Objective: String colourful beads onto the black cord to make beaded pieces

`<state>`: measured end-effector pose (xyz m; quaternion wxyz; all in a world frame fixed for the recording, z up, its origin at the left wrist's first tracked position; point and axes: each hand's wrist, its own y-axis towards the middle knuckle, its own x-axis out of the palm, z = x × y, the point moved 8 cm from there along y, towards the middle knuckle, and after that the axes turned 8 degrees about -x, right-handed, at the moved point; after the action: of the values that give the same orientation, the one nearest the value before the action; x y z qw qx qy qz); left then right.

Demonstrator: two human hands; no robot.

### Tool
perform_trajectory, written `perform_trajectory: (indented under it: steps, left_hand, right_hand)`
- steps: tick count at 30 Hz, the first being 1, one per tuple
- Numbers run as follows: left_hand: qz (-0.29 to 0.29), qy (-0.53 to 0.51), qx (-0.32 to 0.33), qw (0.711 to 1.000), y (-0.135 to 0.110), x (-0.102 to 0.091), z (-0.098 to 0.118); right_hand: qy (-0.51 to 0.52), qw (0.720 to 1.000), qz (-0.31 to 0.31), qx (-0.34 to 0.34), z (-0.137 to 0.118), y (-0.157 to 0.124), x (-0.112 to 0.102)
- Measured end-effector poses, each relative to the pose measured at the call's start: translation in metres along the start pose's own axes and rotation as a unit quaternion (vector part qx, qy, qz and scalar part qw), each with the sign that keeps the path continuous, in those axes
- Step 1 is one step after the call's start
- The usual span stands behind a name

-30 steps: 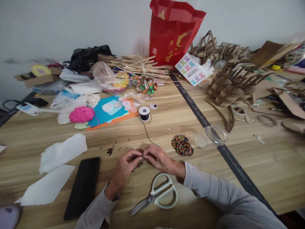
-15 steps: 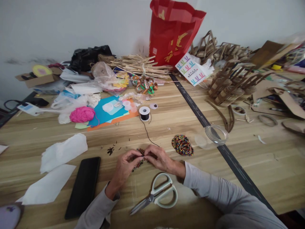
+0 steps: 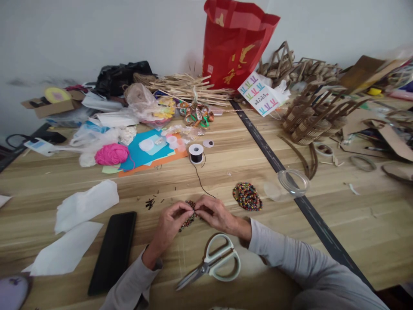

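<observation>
At the front edge of the table [image 3: 355, 215], left hand [image 3: 169, 224] and right hand [image 3: 214, 214] fingertip to fingertip, both pinched on a short bead strand [image 3: 187, 220] lying between them. From there, thin black cord [image 3: 200, 181] back to a spool [image 3: 195, 153]. Just nearer the edge, scissors [image 3: 213, 262]. Toward the left edge, a black phone [image 3: 112, 252]; toward the right, a heap of coloured beads [image 3: 247, 196].
</observation>
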<state>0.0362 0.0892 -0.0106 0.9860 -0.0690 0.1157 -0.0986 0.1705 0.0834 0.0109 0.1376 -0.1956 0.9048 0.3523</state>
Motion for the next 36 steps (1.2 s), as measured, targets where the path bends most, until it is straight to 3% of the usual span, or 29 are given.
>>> perform_trajectory:
  steps: [9,16,23,36]
  left_hand:
    - [-0.014,0.041,0.015,0.999,-0.003,0.004,0.008]
    - [-0.002,0.017,0.009,1.0,-0.004,-0.001,0.008]
    - [-0.009,0.023,0.02,0.999,-0.009,0.005,0.017]
    - [0.013,0.063,0.044,0.997,-0.01,0.005,0.018]
  right_hand:
    - [-0.004,0.999,-0.025,-0.02,-0.008,0.004,0.0]
    - [0.013,0.999,-0.023,-0.038,-0.014,0.001,-0.001]
    - [0.051,0.998,0.034,0.007,-0.01,0.002,-0.013]
    - [0.043,0.998,-0.002,0.042,0.0,-0.001,0.001]
